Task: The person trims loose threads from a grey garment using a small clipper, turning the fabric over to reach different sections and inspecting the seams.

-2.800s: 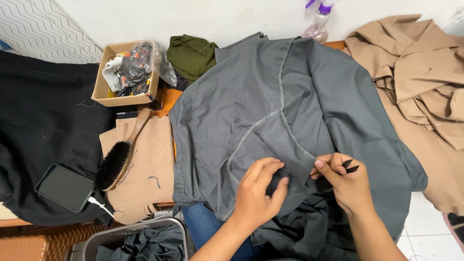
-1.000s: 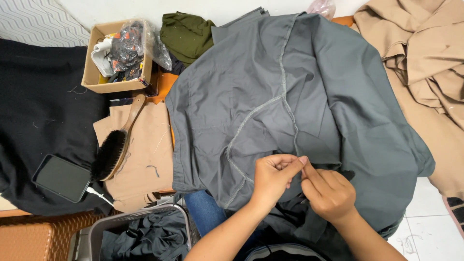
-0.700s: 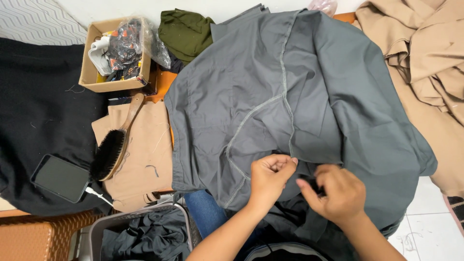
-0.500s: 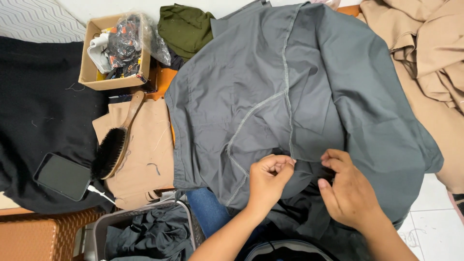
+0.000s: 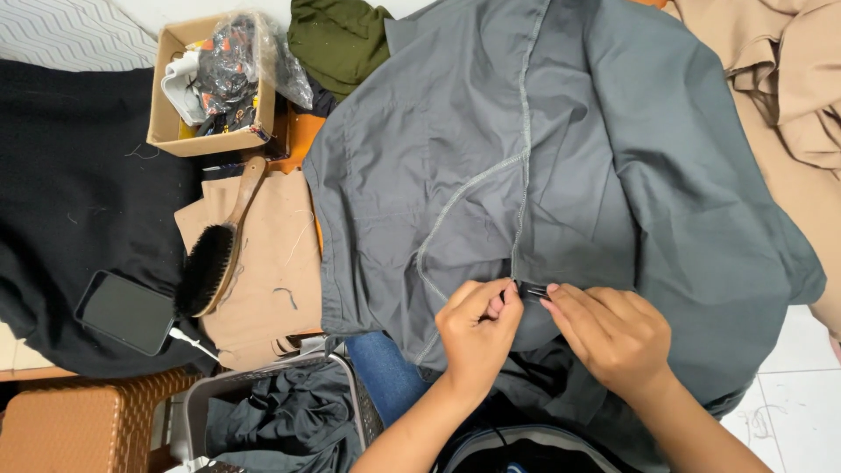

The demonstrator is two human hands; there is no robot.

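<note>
A grey garment [image 5: 561, 149] lies spread in front of me, its stitched seam [image 5: 523, 175] running down toward my hands. My left hand [image 5: 477, 337] pinches the fabric at the lower end of that seam. My right hand [image 5: 613, 337] is beside it, fingers closed on a small black tool [image 5: 531, 289] whose tip touches the seam between the two hands. Which kind of tool it is I cannot make out. The garment's lower edge drapes over my lap.
At the left are a cardboard box [image 5: 166, 131] of odds and ends, a wooden brush [image 5: 215, 250] on tan cloth [image 5: 272, 280], a phone [image 5: 127, 311] on black cloth [image 5: 79, 193]. A basket [image 5: 197, 403] of dark clothes stands below. Beige garments [image 5: 788, 105] lie right, olive cloth [image 5: 337, 39] behind.
My right hand drew back from the seam for a moment and has returned to it, bringing the black tool's tip against the stitching. My left hand stays pinched on the fabric.
</note>
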